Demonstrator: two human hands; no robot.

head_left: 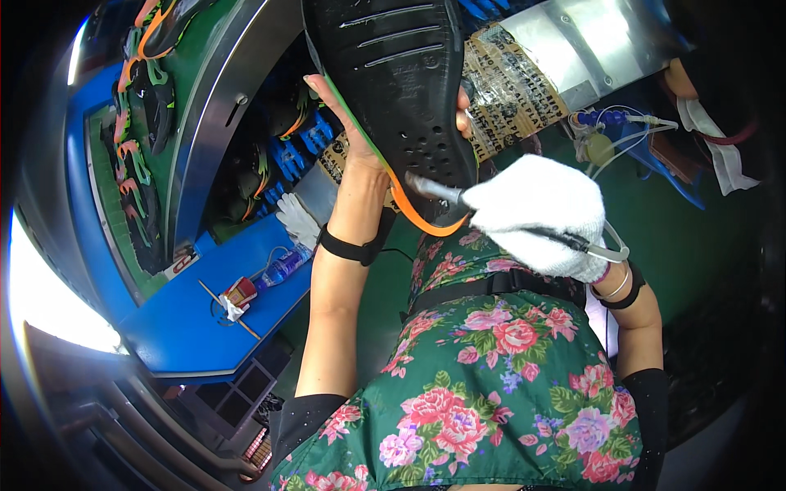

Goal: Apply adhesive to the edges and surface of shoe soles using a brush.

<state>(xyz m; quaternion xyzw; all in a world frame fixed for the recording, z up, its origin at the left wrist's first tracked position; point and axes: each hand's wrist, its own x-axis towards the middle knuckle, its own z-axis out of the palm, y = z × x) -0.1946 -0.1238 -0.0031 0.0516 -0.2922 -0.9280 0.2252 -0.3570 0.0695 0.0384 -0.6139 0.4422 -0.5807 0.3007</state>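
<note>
My bare left hand (356, 135) grips a black shoe sole (401, 90) by its sides, with the fingertips showing at the right edge. Slots cross the sole's upper part, small round holes cluster lower down, and a green and orange rim runs along the left and bottom. In a white knitted glove, my right hand (540, 213) is closed on a brush (438, 191) joined to a thin tube. The brush tip lies over the sole's lower end, near the holes; whether it touches I cannot tell.
Behind the sole is a metal arm wrapped in printed brown tape (512, 90). A blue table (180, 335) at left bears a bottle (285, 266), a white glove (297, 219) and a small red container (240, 292). Black shoe parts (135, 192) line the green conveyor. Clear tubing (647, 123) hangs at right.
</note>
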